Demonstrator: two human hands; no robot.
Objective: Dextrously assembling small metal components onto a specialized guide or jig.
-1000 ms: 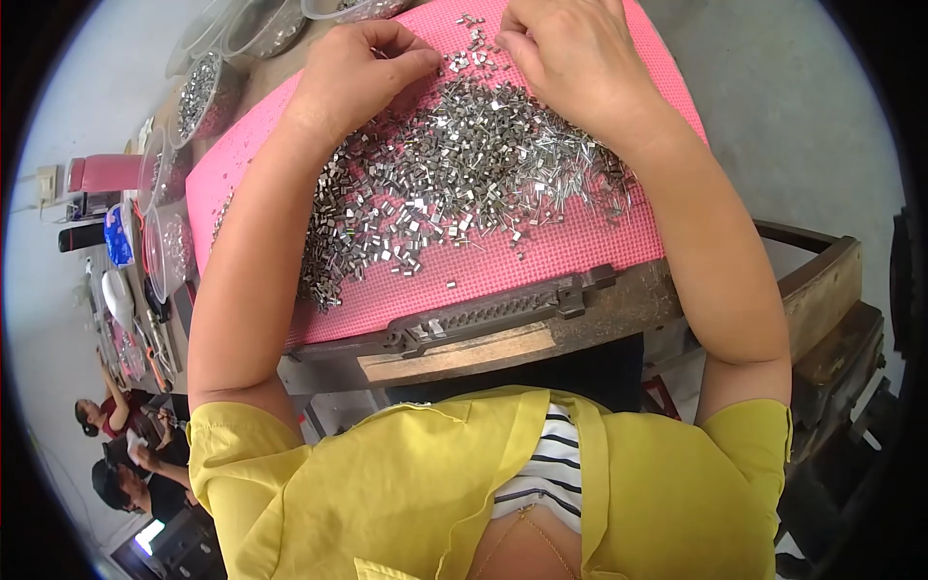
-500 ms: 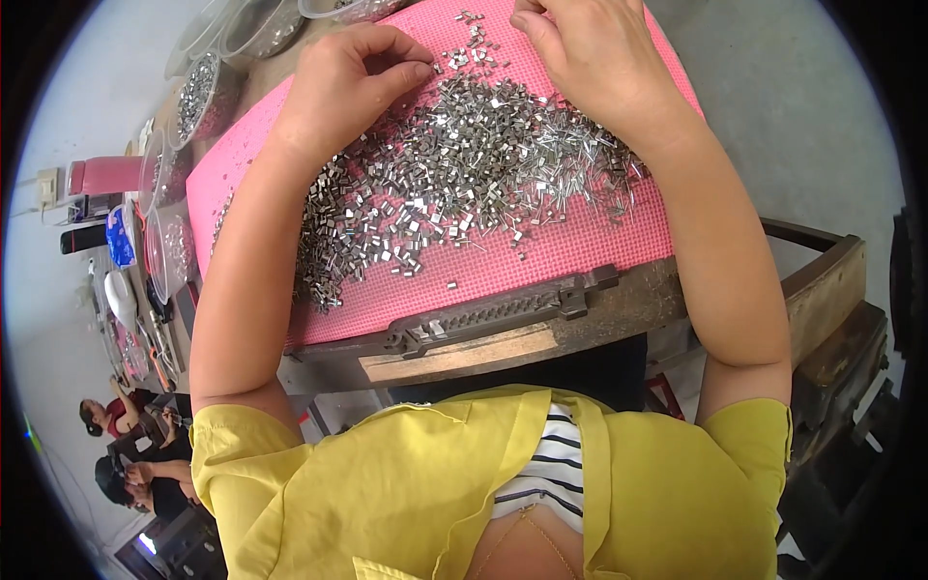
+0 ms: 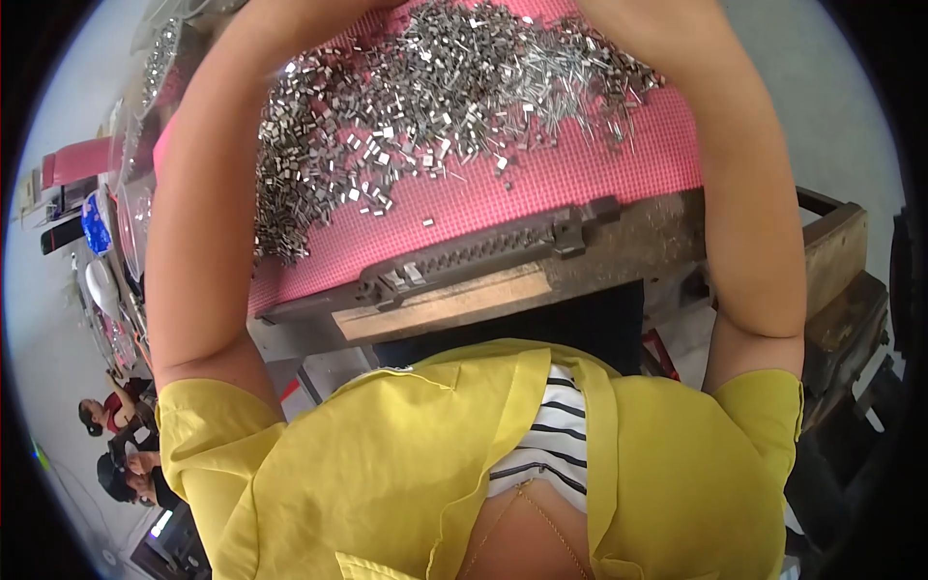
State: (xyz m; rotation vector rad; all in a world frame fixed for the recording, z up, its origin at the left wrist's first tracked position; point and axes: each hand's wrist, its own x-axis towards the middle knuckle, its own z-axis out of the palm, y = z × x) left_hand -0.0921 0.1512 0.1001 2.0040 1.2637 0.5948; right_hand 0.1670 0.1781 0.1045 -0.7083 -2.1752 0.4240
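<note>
On the pink perforated board in the head view, a dense heap of small silvery metal pieces covers the upper part of the surface; short rectangular clips gather toward the left and thin pins lie toward the right. A few loose pieces lie apart from the heap, lower on the bare pink area. The board rests tilted on a worn workbench, and a dark toothed metal bar runs along its near edge, just above a pale wooden strip.

Both bare forearms rise from the lower part of the picture and pass out of view at the top edge. The left forearm crosses the left side of the heap; the right forearm runs along the board's right side. Neither hand appears in the picture, so whether the fingers are spread, pressed together or pinching a piece cannot be told.

The person wears a yellow shirt over a striped top. To the left of the board stand clear containers holding more metal parts. Other people sit at lower left, well apart from the bench.
</note>
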